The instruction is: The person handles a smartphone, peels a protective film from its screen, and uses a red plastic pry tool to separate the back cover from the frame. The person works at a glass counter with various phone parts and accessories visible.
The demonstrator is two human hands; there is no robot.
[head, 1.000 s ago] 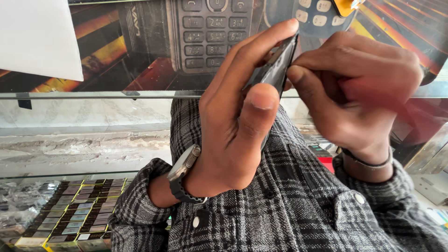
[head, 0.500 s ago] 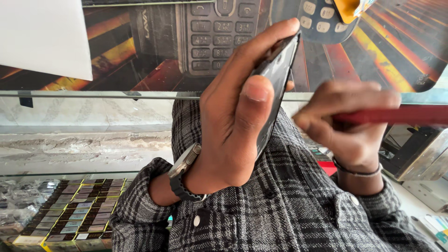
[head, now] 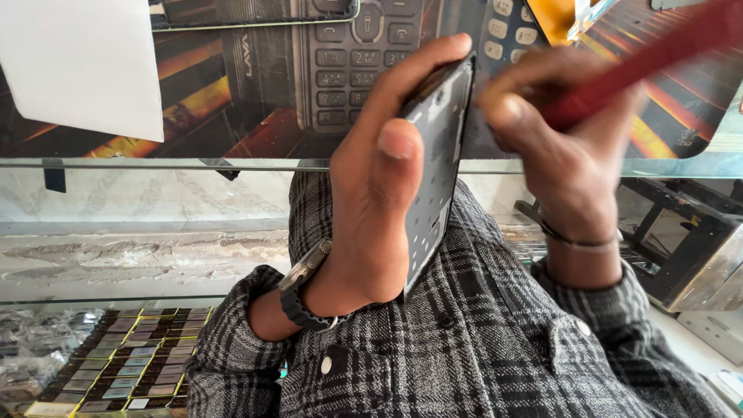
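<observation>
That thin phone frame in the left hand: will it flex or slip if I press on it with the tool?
The phone frame looks thin and perforated, so it probably bends under pressure. The left hand pinches only its edges, so it may pivot. It is likely light.

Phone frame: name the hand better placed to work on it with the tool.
Right. The right hand already grips the red tool beside the phone frame, while the left hand is fully occupied holding that frame upright.
</observation>
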